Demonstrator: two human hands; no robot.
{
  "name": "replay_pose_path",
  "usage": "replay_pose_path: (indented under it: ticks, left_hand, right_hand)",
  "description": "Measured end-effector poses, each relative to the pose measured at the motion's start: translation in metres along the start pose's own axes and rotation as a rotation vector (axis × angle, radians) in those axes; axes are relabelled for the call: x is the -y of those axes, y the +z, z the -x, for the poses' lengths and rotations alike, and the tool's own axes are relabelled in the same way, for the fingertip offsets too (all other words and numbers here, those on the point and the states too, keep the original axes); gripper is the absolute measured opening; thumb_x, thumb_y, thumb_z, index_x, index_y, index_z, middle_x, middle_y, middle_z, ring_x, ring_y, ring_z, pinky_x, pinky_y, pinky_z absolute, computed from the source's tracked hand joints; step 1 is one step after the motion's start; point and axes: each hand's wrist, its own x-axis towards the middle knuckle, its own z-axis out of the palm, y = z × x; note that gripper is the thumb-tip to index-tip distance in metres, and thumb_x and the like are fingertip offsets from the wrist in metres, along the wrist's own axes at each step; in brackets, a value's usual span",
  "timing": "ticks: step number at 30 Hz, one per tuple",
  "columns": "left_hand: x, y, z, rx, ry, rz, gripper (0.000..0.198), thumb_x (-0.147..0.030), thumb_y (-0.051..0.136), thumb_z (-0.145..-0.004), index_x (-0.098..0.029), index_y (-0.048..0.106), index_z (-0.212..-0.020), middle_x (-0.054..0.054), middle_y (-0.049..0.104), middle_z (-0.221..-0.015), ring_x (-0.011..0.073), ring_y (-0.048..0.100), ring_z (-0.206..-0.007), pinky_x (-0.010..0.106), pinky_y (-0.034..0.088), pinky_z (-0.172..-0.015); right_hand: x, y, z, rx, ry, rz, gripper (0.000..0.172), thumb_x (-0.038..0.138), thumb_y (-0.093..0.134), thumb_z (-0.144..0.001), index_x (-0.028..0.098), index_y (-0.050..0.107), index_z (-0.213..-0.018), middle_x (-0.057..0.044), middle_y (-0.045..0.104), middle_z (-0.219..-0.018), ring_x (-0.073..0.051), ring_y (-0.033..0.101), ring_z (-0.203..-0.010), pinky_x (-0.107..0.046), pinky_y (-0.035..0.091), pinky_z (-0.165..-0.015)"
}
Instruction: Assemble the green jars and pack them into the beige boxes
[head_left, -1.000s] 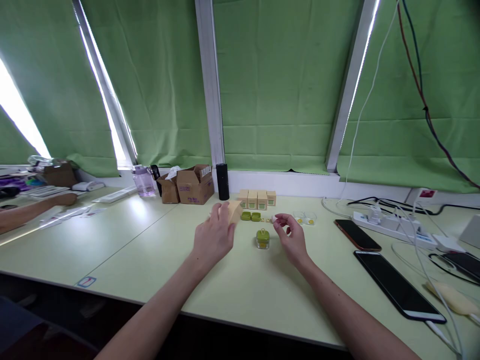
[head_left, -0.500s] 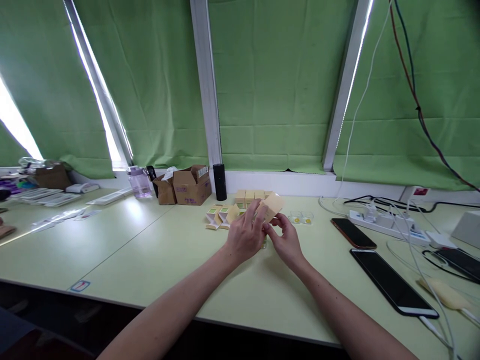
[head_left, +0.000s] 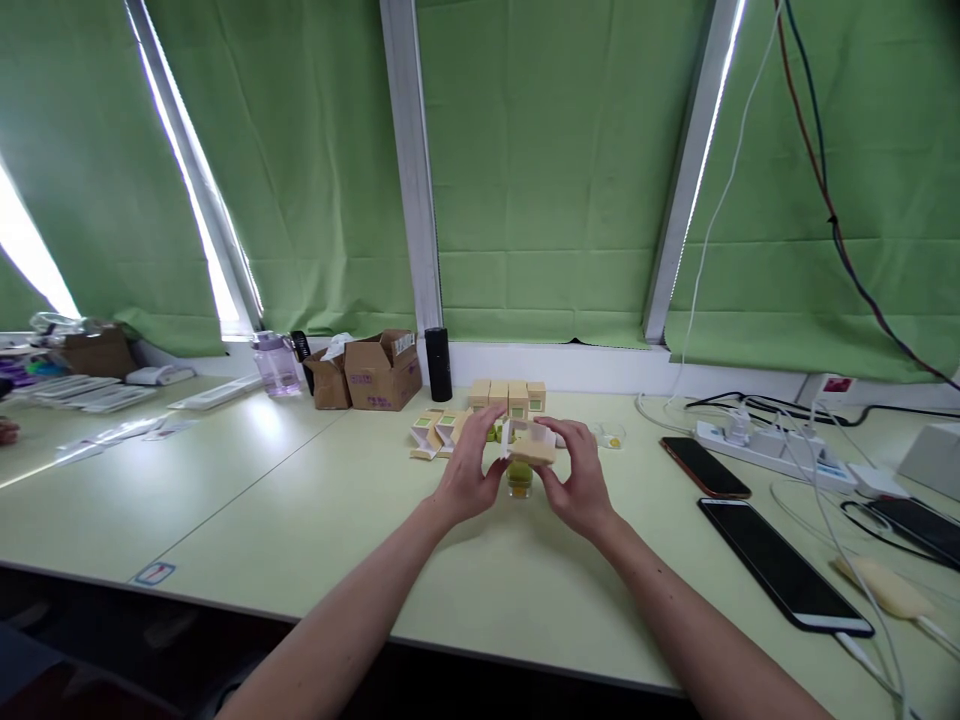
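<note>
A small cream cardboard box (head_left: 531, 446) with its flap folded out is held above the table. On its left side my left hand (head_left: 466, 478) grips it between thumb and fingers. My right hand (head_left: 582, 484) holds the opposite side the same way. Just below the box stands a small clear jar (head_left: 519, 480) with something green at its top. More green shows behind my left fingers, partly hidden. Two opened cream boxes (head_left: 437, 432) lie beyond my left hand. Behind the hands is a row of closed cream boxes (head_left: 508, 395).
Clear round containers (head_left: 613, 437) with yellow bits lie to the right. Further right are a phone (head_left: 705, 466), a larger phone (head_left: 784, 565) and a power strip (head_left: 772, 452) with cables. Brown cartons (head_left: 382, 372), a black cylinder (head_left: 438, 365) and a lilac bottle (head_left: 277, 365) stand at the back left.
The box has turned and tipped, so its open side and white inside now show. My left hand has come off its top to its left side. The jar beneath shows more fully.
</note>
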Motion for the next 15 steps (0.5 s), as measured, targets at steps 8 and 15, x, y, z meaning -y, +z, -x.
replay_pose_path:
  ticks: [8,15]
  left_hand:
    - [-0.0004,0.0004,0.0032,-0.138,0.111,-0.211,0.039,-0.023,0.066,-0.091,-0.026,0.049,-0.126,0.019,0.053,-0.142,0.0333,0.052,-0.138,0.058,0.050,-0.108]
    - [-0.0029,0.0018,0.0046,-0.195,0.222,-0.227,0.036,-0.014,0.062,-0.091,-0.028,0.046,-0.120,0.017,0.053,-0.140,0.0317,0.053,-0.138,0.057,0.052,-0.106]
  right_hand:
    - [0.0011,-0.0052,-0.0013,-0.013,-0.291,0.134,0.053,0.010,0.053,-0.089,0.035,0.050,-0.135,-0.009,0.059,-0.146,-0.034,0.057,-0.131,-0.061,0.049,-0.104]
    - [0.0011,-0.0041,0.0014,-0.068,-0.304,0.129,0.047,0.007,0.055,-0.089,0.035,0.057,-0.126,-0.011,0.055,-0.138,-0.032,0.055,-0.128,-0.057,0.053,-0.098]
